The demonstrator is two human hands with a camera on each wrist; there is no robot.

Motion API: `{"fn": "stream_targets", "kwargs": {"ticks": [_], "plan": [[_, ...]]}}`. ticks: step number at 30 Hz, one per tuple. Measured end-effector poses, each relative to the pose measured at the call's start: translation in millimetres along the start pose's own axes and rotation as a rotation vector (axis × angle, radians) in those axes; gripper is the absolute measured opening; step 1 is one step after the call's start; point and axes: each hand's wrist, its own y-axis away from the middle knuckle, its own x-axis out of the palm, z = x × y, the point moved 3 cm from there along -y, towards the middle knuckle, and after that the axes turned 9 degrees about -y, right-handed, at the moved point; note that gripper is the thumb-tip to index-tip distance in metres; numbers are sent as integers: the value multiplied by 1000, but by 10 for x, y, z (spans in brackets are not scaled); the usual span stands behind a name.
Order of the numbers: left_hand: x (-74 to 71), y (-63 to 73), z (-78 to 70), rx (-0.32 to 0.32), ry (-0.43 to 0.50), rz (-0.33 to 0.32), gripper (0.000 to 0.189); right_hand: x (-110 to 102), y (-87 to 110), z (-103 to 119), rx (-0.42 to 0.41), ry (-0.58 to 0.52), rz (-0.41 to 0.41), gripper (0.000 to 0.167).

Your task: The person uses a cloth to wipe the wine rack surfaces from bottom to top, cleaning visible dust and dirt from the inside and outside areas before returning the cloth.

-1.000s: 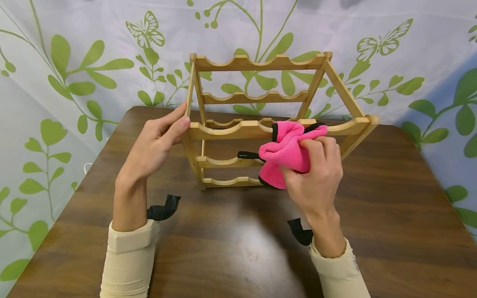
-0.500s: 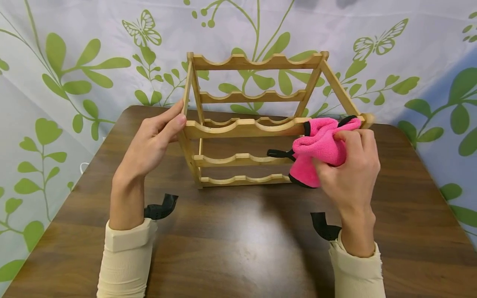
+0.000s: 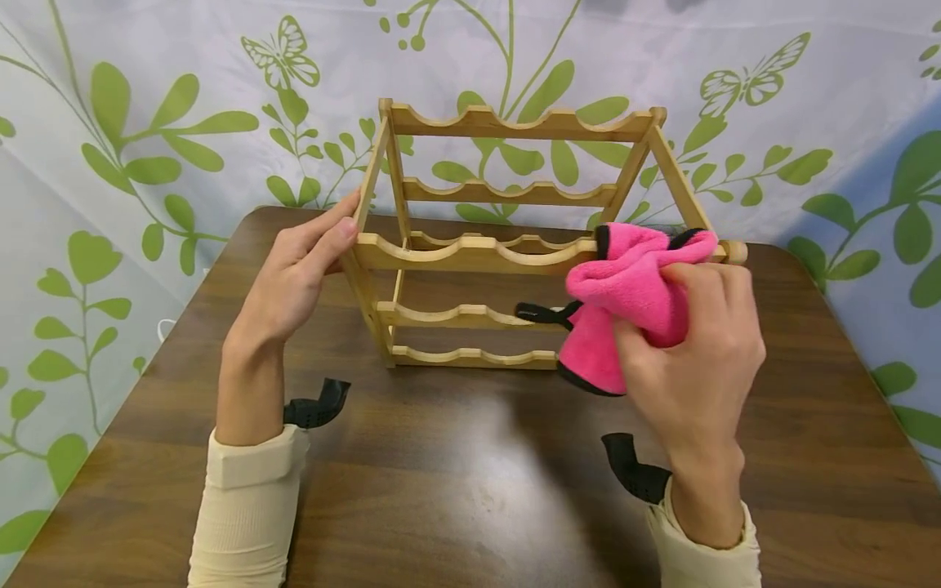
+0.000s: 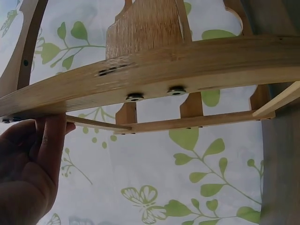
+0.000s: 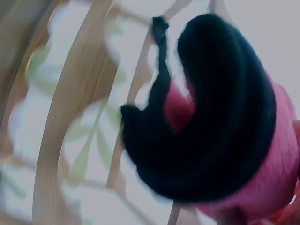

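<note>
A wooden wine rack (image 3: 470,255) with scalloped rails stands on the table in the head view. My left hand (image 3: 283,282) grips its left side near the top front corner, thumb on the near face; the left wrist view shows the fingers (image 4: 49,145) at the underside of a wooden bar (image 4: 140,75). My right hand (image 3: 694,351) holds a bunched pink cloth (image 3: 625,286) with black edging and a black loop, against the right end of the top front rail. The cloth's black edge (image 5: 225,117) fills much of the blurred right wrist view. Folds hide part of the right fingers.
A brown wooden table (image 3: 441,482) lies under the rack. Close behind hangs a pale curtain (image 3: 184,49) printed with green leaves and butterflies. Black wrist mounts (image 3: 319,404) stick out at both cuffs. A white cable loop (image 3: 165,329) shows beyond the left table edge.
My right hand has slid the cloth rightward along the top front rail to its right end, then dipped slightly. The rack has shifted a little; my left hand keeps its grip.
</note>
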Motion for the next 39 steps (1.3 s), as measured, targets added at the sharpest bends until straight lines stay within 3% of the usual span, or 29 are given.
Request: {"fn": "stream_targets", "kwargs": {"ticks": [3,6,9,11,15,19,33,39], "plan": [[-5,9,21,4,20,-1,44,202,113,258,-208,-201,11,27],[-8,14,34,7,15,-3,44,483,294,503,-443,-334,87,17],[-2,6,46,11,7,-3,44,755,541,658,-615,-321,218,16],[2,0,54,11,0,-5,44,909,696,689,-662,-285,320,16],[5,-5,55,7,-8,-1,44,1136,885,600,-646,-219,460,20],[-3,1,47,-3,-25,7,44,1248,924,438,-594,-155,496,23],[-48,28,61,-11,-74,-3,44,1301,879,339,-562,-23,454,24],[-40,13,52,6,-76,6,44,1251,844,336,-502,55,416,11]]}}
